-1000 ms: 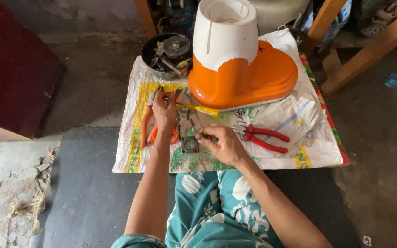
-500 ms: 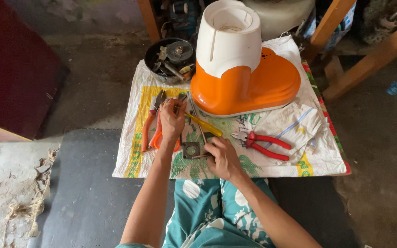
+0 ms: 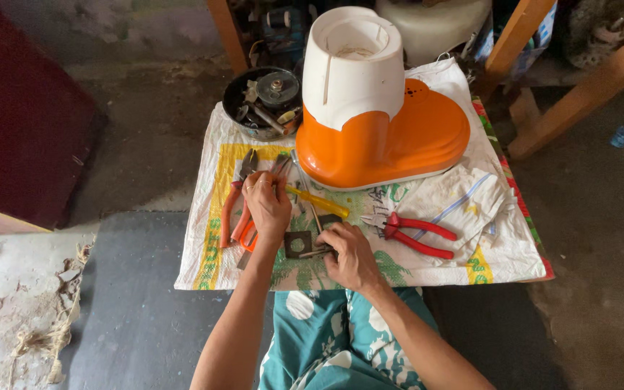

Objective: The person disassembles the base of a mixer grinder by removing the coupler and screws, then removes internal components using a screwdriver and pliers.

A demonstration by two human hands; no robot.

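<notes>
Head cam: my right hand (image 3: 348,254) pinches small square metal plate (image 3: 299,244); left hand (image 3: 267,204) grips yellow-handled screwdriver (image 3: 317,200) just above it.

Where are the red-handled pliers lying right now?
In the head view, the red-handled pliers lie on the woven sack, just right of the right hand and in front of the orange-and-white appliance base, beside the crumpled cloth.

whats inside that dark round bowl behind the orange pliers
The dark bowl holds a jumble of small metal parts: a round disc-shaped piece with a centre stud on top, plus rods and bits beside it. Whatever lies beneath that pile, and the bowl's bottom, is covered.
</notes>
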